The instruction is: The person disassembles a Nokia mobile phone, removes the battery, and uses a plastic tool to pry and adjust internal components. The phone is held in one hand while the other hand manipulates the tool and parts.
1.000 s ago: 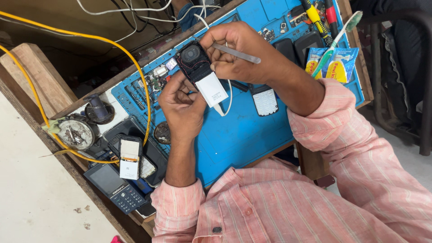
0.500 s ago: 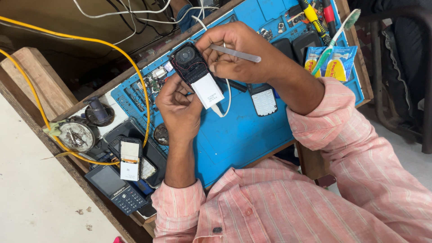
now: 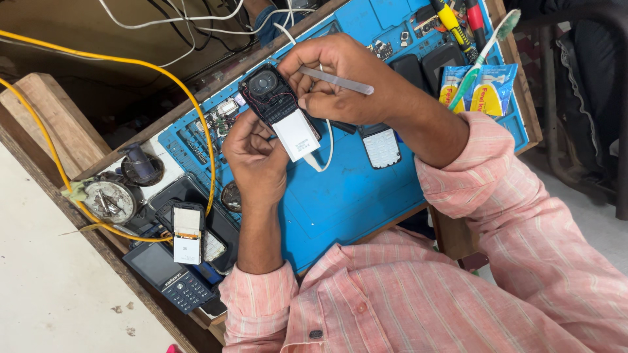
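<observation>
Slightly shifted since earlier: opened phone [image 3: 280,111], held above the blue mat [image 3: 340,196]. Left hand [image 3: 256,157] fingers grasp its lower end. Right hand [image 3: 347,82] fingers pinch metal tweezers [image 3: 337,80] and steady the phone's top.

An opened black phone [image 3: 278,108] with white battery, tilted, held above the blue mat.

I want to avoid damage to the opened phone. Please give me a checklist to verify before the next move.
1. Left hand supports the opened phone from below: ok.
2. Right hand holds the metal tweezers: ok.
3. Tweezer tips placed on the right part: cannot tell, fingers hide them.
4. White cable clear of the phone: not ok, it hangs just beside the phone.
5. Blue mat has bare space below the phone: ok.
</observation>
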